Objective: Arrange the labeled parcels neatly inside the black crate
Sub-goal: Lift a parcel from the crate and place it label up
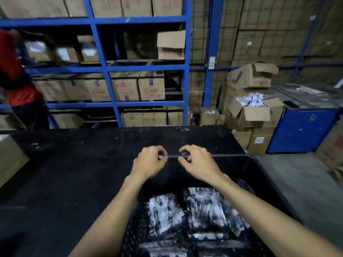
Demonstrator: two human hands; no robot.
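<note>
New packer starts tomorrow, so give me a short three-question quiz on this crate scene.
1. True or false: the labeled parcels lie on the black table.
2. What do the left hand and right hand touch? A) a parcel B) the far rim of the black crate C) a cardboard box
3. Fill in: the shelving behind the table is painted ____.

Key: 1 false, they are in the crate; 2 B; 3 blue.
</note>
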